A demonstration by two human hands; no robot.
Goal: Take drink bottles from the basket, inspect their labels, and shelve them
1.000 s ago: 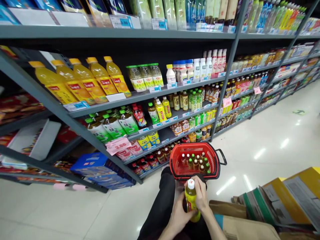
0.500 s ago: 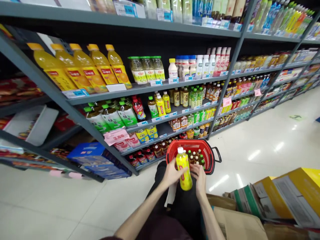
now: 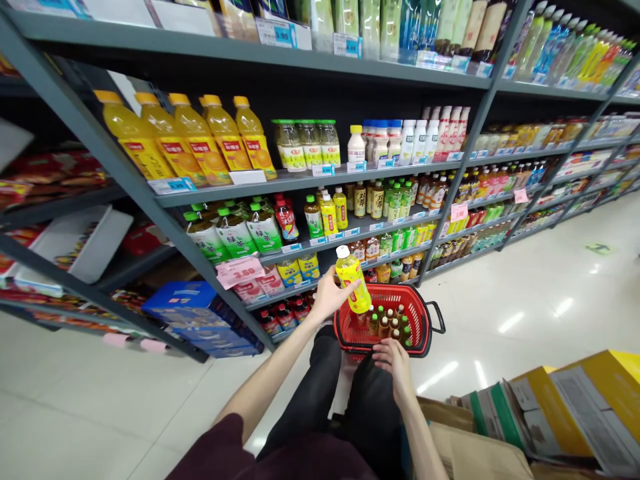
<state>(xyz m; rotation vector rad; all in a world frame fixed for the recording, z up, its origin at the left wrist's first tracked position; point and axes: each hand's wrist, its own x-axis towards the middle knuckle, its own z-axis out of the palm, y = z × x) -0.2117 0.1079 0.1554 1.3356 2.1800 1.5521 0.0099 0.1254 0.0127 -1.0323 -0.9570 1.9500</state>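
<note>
My left hand (image 3: pixel 329 296) grips a yellow drink bottle (image 3: pixel 353 281) with a white cap, held tilted in the air between the shelves and the red shopping basket (image 3: pixel 427 322). The basket stands on the floor by my knees and holds several small bottles (image 3: pixel 387 323). Over the basket's near rim hovers my right hand (image 3: pixel 393 358), fingers spread, with nothing in it. Two similar yellow bottles (image 3: pixel 334 211) stand on the shelf just above and behind the held one.
Grey shelving (image 3: pixel 320 179) full of juice, tea and milk bottles runs along the left and back. Open cardboard boxes (image 3: pixel 550 413) lie on the floor at my right. Blue cartons (image 3: pixel 195 320) sit on the bottom shelf. Shiny tiled aisle floor (image 3: pixel 550 280) stretches to the right.
My left hand has taken the yellow bottle alone and carried it up and forward toward the shelf. My right hand let go and dropped to the basket's near edge.
</note>
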